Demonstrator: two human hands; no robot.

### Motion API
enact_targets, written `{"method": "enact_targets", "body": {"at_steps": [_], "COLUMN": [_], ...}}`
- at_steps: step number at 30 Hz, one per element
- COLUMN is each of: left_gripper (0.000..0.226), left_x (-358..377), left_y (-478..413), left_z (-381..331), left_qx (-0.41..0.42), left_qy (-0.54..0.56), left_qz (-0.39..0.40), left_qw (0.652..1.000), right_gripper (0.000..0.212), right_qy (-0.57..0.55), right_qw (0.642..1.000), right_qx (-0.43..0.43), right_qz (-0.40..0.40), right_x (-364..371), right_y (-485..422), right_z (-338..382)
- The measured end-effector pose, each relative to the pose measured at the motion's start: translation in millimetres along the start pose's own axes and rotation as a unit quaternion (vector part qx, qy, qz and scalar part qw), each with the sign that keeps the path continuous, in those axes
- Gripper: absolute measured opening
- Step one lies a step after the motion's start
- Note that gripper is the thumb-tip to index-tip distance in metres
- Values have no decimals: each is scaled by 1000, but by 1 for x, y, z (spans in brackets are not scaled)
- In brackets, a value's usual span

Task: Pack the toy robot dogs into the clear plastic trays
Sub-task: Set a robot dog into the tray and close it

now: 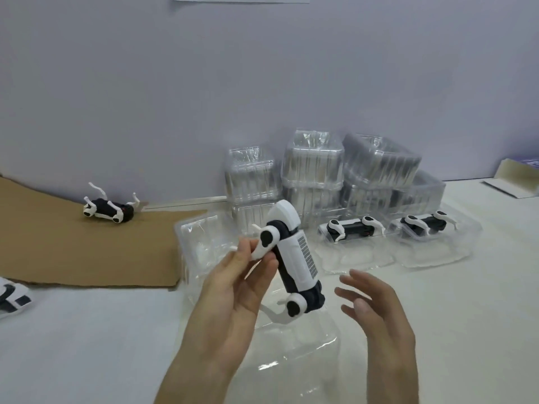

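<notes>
The left hand (233,290) holds the white and black toy robot dog (294,263) in the air, with the fingers curled around one white leg and the side of the body. The right hand (376,310) is just right of the dog, not touching it, its fingers relaxed and spread. Below them a clear plastic tray (291,351) lies on the white table (87,345). Far right, two more toy dogs (350,228) lie in other clear trays (431,252).

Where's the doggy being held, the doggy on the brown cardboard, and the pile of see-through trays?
held toy dog (293,259): head view, on its white middle.
toy dog on the cardboard (109,210): head view, on its black body.
stack of clear trays (312,167): head view, on an upper tray's front wall.
</notes>
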State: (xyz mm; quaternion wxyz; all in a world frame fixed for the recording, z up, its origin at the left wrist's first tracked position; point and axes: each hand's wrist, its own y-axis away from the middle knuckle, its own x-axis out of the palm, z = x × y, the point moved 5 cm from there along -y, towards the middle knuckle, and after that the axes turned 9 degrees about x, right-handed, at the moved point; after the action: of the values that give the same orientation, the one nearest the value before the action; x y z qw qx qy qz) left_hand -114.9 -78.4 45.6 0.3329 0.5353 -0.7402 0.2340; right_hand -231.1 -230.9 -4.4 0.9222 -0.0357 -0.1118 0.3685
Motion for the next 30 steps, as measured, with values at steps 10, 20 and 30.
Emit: {"method": "enact_targets", "body": {"at_steps": [10,20,30], "left_gripper": [12,85,61], "left_x": [7,-9,-12], "left_y": [-4,-28,-26], "left_z": [5,-33,-30], "left_qx": [-20,190,244], "left_qy": [-48,-451,-311], "left_qz": [124,315,288], "left_qw": [991,813,872], "right_gripper": [48,49,86], "right_qy": [103,209,141], "right_qw": [987,941,954], "right_qx": [-71,-196,-60], "right_qz": [104,179,258], "right_x": [38,39,42], "right_y": [-19,-26,-25], "right_z": [32,63,42]}}
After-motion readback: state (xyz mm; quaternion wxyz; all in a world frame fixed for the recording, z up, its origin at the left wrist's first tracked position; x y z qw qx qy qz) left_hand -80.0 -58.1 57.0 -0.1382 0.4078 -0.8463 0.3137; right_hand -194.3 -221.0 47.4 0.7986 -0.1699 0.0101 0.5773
